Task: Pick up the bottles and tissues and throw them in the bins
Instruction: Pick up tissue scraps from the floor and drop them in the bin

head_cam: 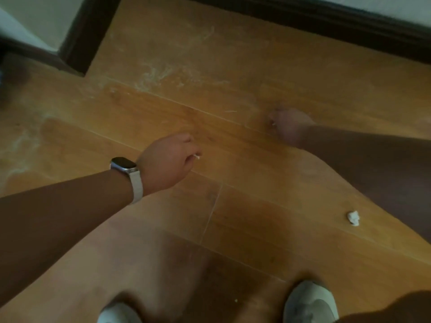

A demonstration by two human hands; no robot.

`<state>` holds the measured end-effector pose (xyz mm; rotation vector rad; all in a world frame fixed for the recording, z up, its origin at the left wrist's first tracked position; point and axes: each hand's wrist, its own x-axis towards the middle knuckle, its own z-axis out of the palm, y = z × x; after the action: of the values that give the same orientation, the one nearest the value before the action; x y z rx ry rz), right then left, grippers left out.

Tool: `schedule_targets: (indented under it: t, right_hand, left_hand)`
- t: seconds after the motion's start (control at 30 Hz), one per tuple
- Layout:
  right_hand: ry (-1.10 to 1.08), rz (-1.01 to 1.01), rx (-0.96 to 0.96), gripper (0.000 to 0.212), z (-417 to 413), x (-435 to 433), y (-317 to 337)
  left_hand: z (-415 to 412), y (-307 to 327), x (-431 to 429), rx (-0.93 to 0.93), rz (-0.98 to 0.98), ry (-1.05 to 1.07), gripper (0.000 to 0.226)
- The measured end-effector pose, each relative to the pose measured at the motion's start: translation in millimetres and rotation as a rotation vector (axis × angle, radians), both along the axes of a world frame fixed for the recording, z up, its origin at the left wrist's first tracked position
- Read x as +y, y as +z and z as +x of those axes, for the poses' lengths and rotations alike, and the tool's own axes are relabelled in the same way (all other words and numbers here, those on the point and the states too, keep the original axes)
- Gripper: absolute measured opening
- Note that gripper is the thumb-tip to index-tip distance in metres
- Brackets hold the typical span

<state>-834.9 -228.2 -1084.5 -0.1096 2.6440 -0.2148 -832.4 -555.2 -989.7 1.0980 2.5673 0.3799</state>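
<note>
Holding: the left hand (170, 159), a watch (126, 167) on its wrist, has its fingers curled in and pinches a tissue scrap (197, 156) that peeps out white at the fingertips.
Right hand: the right hand (289, 127) is out at 1 o'clock, low over the floor (233, 217) and blurred. The fingers look curled under with a fleck of white by them, but I cannot tell if it has a grip on anything.
Loose target: a tissue ball (353, 217) lies on the boards at 4 o'clock, just beside the right forearm's edge.
Key relation: from the right hand the ball sits back toward the body at about 5 o'clock. From the left hand it is at 4 o'clock and well apart, so the right hand looks nearer.
Long axis: it's a crumpled lump, slightly longer along 12 to 6, and by my reckoning any approach angle would do.
Feet: the shoes (310, 301) are at 6 o'clock, with the right one nearer the ball.
Bins: none in view, so nothing can be said of their contents.
Bottles: none in view either.
Next call: probably pull the right hand back and down to the ball.
</note>
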Motion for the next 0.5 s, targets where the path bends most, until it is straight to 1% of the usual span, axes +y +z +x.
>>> schedule_targets:
  t: [0.1,0.27,0.37,0.5]
  right_hand:
    - [-0.022,-0.051,0.03,0.016,33.8,12.5,11.6]
    - [-0.191,-0.1,0.048,0.019,121.9,39.3,37.7]
    - [-0.314,-0.071,0.046,0.022,182.8,56.3,46.5]
    - [-0.407,-0.036,0.046,0.026,257.6,67.4,47.3]
  left_hand:
    - [-0.2,-3.2,37.4,-0.022,0.044,-0.032,0.019]
    - [23.7,-1.7,108.2,-0.141,0.168,-0.126,0.02]
    - [48.1,-3.2,143.5,-0.201,0.215,-0.208,0.021]
    - [77.9,-12.3,172.0,-0.256,0.199,-0.272,0.02]
